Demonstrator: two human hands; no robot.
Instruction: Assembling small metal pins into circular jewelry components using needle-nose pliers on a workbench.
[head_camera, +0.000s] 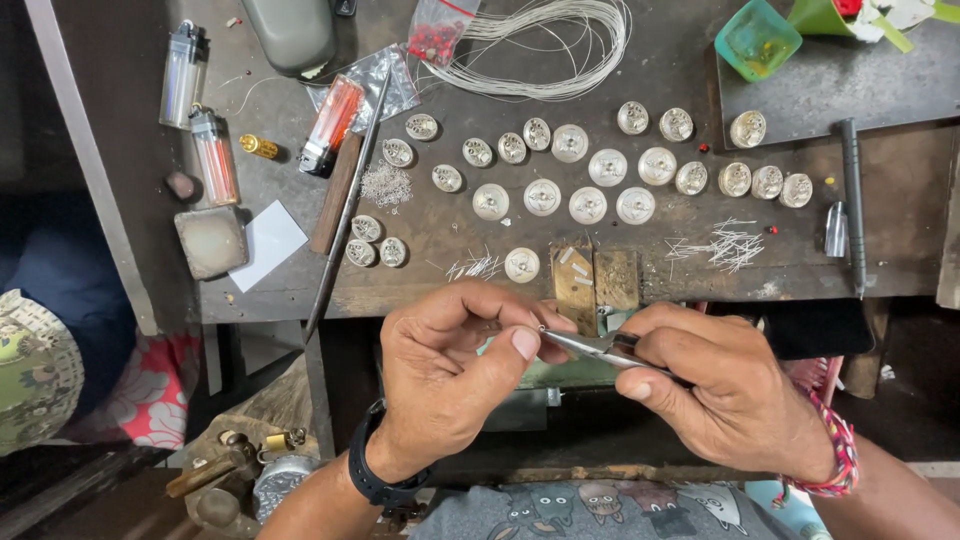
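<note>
1. Pinched between the thumb and fingers of the right hand, slim metal tweezers point left, their tips meeting the left thumb just below the bench edge.
2. Left hand curls its fingers inward with the thumb pressed toward them, clenched on something too small to make out (the fingers hide it); the tweezer tips end right at that pinch.
3. Tweezers look like bright, smooth steel, narrow and tapering to a fine point, with a darker part at the grip.
4. Both hands hover close together over the dark gap in front of the bench, wrists bent, palms turned toward each other. A black watch sits on the left wrist, a braided pink band on the right.
5. On the worn, scratched dark bench lie rows of round silver discs, domed and shiny, each with a small centre detail.
6. Near the bench edge lie two scatters of short wire bits, thin and pale.
7. At the back, a coil of wire loops loosely beside a small bag of red beads.
8. To the left stand clear lighters, one with an orange body, a long thin rod and a white card.
9. A green cup sits at the upper right, and a dark pen-like tool lies along the right side.
</note>
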